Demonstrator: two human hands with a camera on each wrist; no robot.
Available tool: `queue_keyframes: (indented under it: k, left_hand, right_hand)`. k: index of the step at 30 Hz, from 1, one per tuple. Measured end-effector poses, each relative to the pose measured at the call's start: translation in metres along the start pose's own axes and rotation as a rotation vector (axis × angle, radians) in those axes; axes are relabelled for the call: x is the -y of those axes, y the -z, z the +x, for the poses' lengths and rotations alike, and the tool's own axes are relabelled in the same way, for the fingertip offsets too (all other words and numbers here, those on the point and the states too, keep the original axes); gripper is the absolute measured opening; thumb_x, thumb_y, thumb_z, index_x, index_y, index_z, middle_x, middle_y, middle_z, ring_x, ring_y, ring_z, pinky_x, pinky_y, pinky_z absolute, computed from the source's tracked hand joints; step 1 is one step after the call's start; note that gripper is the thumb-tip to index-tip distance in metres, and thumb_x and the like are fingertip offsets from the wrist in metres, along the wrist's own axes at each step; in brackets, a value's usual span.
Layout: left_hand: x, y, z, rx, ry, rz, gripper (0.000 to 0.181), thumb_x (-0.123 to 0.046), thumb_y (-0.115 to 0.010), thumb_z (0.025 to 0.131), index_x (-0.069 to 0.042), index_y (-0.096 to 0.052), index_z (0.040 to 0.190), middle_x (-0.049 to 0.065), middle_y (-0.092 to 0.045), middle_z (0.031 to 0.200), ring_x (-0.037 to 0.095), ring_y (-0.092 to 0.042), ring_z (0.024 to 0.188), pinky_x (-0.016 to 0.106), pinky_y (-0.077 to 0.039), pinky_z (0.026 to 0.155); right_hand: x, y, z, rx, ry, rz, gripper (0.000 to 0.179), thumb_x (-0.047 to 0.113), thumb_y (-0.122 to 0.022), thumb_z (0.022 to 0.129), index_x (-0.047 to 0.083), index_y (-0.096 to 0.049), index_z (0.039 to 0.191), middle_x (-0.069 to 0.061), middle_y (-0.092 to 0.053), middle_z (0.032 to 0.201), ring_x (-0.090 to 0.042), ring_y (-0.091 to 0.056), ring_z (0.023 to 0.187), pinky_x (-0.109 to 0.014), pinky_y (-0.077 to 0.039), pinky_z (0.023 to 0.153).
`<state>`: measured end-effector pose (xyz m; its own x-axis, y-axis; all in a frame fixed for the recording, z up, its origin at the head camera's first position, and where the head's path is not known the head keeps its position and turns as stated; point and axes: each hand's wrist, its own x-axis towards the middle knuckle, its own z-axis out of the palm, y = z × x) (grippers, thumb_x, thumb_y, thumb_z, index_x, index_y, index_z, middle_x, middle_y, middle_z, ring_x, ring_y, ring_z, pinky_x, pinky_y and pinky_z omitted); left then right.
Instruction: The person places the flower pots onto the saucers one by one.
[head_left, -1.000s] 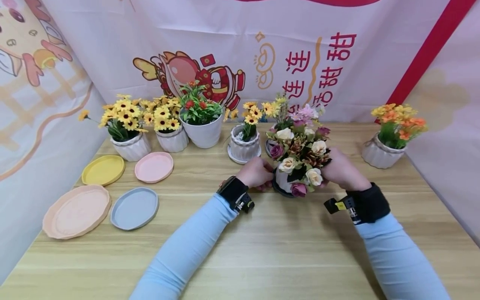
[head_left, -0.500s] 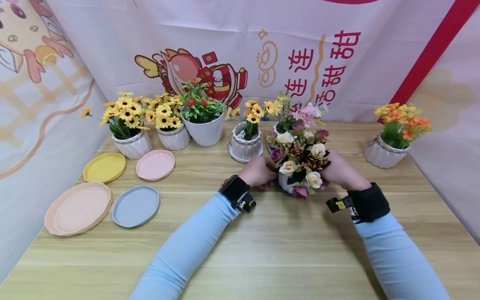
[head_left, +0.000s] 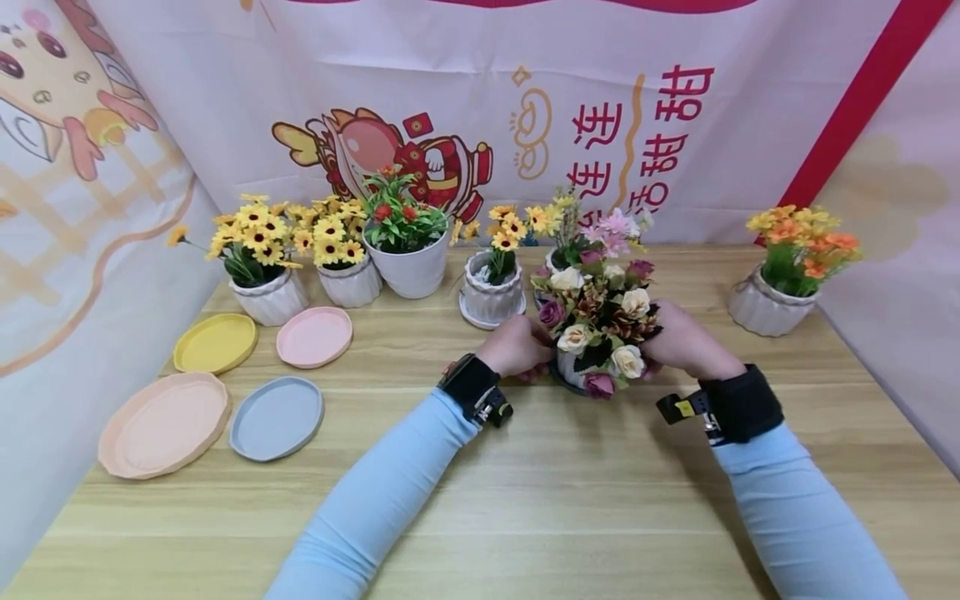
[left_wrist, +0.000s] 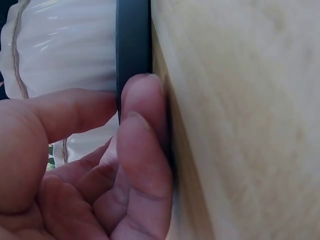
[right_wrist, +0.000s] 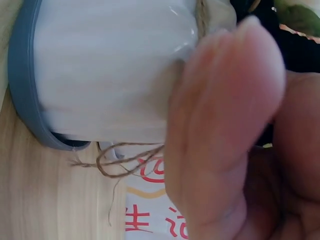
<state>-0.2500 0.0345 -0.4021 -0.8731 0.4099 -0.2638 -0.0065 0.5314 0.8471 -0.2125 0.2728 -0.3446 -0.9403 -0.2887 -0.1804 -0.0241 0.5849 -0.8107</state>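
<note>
A white ribbed flowerpot (head_left: 567, 364) with cream and purple roses (head_left: 600, 321) stands upright on a dark blue-grey saucer (head_left: 572, 385), right of the table's middle. My left hand (head_left: 517, 346) pinches the saucer's rim; in the left wrist view the thumb lies along its upper edge and the curled fingers (left_wrist: 142, 155) reach to its outer edge, close to the wood. My right hand (head_left: 678, 343) holds the pot's upper part from the right. In the right wrist view its fingers (right_wrist: 220, 110) lie by the twine-tied rim, and leaves partly hide the thumb side.
Behind the roses stand a small pot of yellow flowers (head_left: 491, 292) on a white saucer and pink flowers (head_left: 611, 229). Several potted flowers line the back left. Yellow (head_left: 216, 343), pink (head_left: 315, 337), peach (head_left: 165, 425) and blue (head_left: 277, 418) saucers lie left. An orange-flowered pot (head_left: 772, 304) stands right.
My left hand and the saucer have shifted slightly to the right, and less of the saucer's left side shows beside the pot. My right hand stays at the pot.
</note>
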Motion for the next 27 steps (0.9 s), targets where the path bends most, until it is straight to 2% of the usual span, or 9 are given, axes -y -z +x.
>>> queue_keyframes:
  k: [5, 8, 11, 14, 18, 22, 27]
  left_hand:
    - [0.003, 0.001, 0.001, 0.01, -0.011, 0.006, 0.016, -0.009, -0.069, 0.093, 0.001, -0.068, 0.106, 0.013, -0.07, 0.072, 0.019, -0.063, 0.048, 0.032, -0.056, 0.048]
    - [0.003, 0.002, 0.0, 0.016, -0.02, 0.005, 0.017, -0.009, -0.069, 0.093, 0.002, -0.068, 0.106, 0.013, -0.07, 0.072, 0.019, -0.063, 0.049, 0.032, -0.056, 0.048]
    - [0.002, 0.003, -0.002, 0.025, -0.03, -0.003, 0.018, -0.009, -0.068, 0.093, 0.003, -0.068, 0.106, 0.014, -0.07, 0.073, 0.019, -0.063, 0.049, 0.031, -0.056, 0.048]
    - [0.001, 0.004, -0.003, 0.031, -0.043, -0.006, 0.018, -0.009, -0.068, 0.094, 0.003, -0.068, 0.107, 0.014, -0.07, 0.074, 0.02, -0.063, 0.05, 0.031, -0.056, 0.048]
    - [0.001, 0.005, -0.005, 0.041, -0.057, -0.005, 0.021, -0.01, -0.068, 0.094, 0.002, -0.067, 0.111, 0.014, -0.07, 0.075, 0.02, -0.063, 0.051, 0.031, -0.056, 0.049]
    - [0.003, 0.006, -0.006, 0.055, -0.063, -0.011, 0.022, -0.009, -0.067, 0.094, 0.002, -0.067, 0.113, 0.014, -0.07, 0.076, 0.019, -0.064, 0.052, 0.031, -0.056, 0.05]
    - [0.002, 0.01, -0.009, 0.067, -0.058, -0.028, 0.027, -0.007, -0.065, 0.094, 0.003, -0.065, 0.119, 0.016, -0.07, 0.079, 0.021, -0.064, 0.055, 0.032, -0.058, 0.054]
  right_hand:
    - [0.0, 0.007, -0.001, 0.033, 0.003, 0.015, 0.014, -0.007, -0.05, 0.092, -0.007, -0.056, 0.104, -0.014, -0.055, 0.073, -0.028, -0.062, 0.06, -0.043, -0.06, 0.057]
    - [0.0, 0.015, -0.005, 0.045, 0.006, 0.005, 0.025, -0.005, -0.047, 0.095, -0.011, -0.054, 0.119, -0.02, -0.061, 0.082, -0.029, -0.066, 0.066, -0.043, -0.06, 0.062]
    - [0.001, 0.027, -0.011, 0.032, 0.015, -0.028, 0.041, 0.001, -0.045, 0.101, -0.013, -0.043, 0.139, -0.029, -0.064, 0.101, -0.03, -0.068, 0.069, -0.044, -0.06, 0.064]
    - [0.004, 0.04, -0.02, 0.002, 0.015, -0.055, 0.05, 0.004, -0.046, 0.101, -0.008, -0.035, 0.148, -0.029, -0.065, 0.102, -0.029, -0.069, 0.07, -0.042, -0.06, 0.065]
    - [0.009, 0.055, -0.033, -0.099, 0.007, -0.067, 0.045, 0.009, -0.048, 0.102, -0.001, -0.044, 0.146, -0.018, -0.068, 0.084, -0.025, -0.068, 0.071, -0.039, -0.06, 0.065]
    - [0.015, 0.063, -0.045, -0.267, 0.012, -0.071, 0.039, 0.018, -0.048, 0.105, 0.003, -0.053, 0.14, -0.013, -0.068, 0.082, -0.023, -0.068, 0.069, -0.036, -0.06, 0.063]
    - [0.029, 0.064, -0.059, -0.445, 0.047, -0.012, 0.037, 0.026, -0.051, 0.104, 0.008, -0.058, 0.136, -0.011, -0.068, 0.08, -0.022, -0.066, 0.064, -0.031, -0.06, 0.06]
